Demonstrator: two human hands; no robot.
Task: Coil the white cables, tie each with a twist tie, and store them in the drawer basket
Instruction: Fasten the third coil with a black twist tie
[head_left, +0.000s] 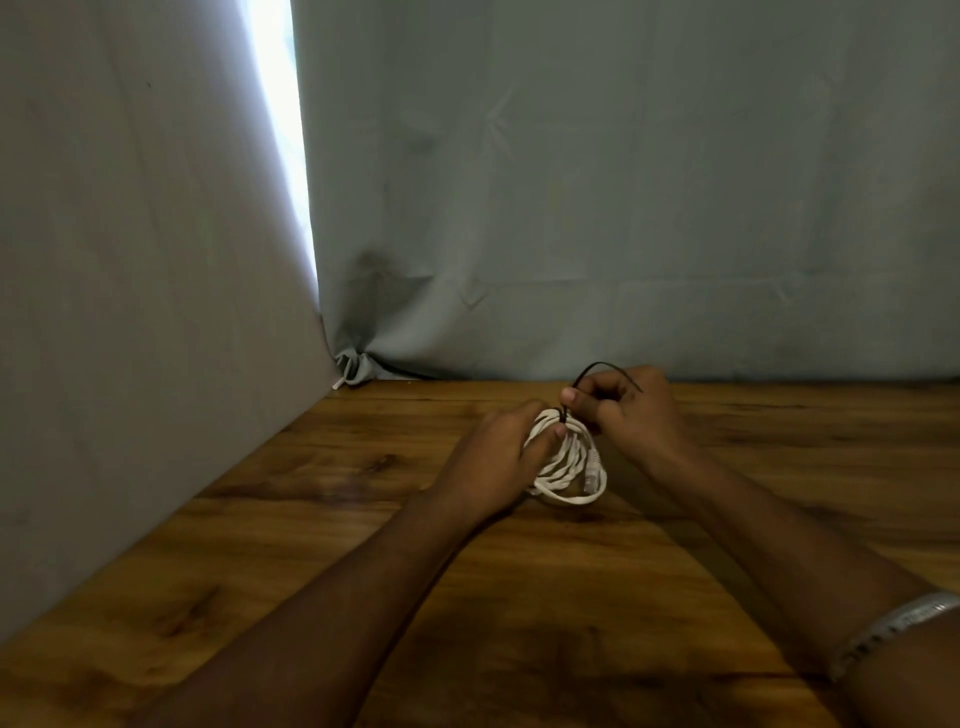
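Holding the coiled white cable (569, 465) upright on the wooden table (322, 545), your left hand (496, 457) grips the left side of the coil, with the fingers curled round the bundled loops and the thumb tip pressed against the strands near the top. Your right hand (631, 410) sits just above and to the right of the coil, its fingers curled and pinching the black twist tie (605, 370). The tie is wrapped round the top of the coil, and its free ends rise above your right hand in a thin dark arc. The lower loops of the coil touch the table surface between your two wrists, and a clear plug end (592, 470) lies against the right side of the loops. A silver bangle (893, 623) circles your right forearm near the lower right edge of the view. Grey cloth (571, 182) hangs behind the table and along its left side, with a bright gap (280, 130) between the two panels. A small white end (337, 385) pokes out under the cloth at the far left corner of the table
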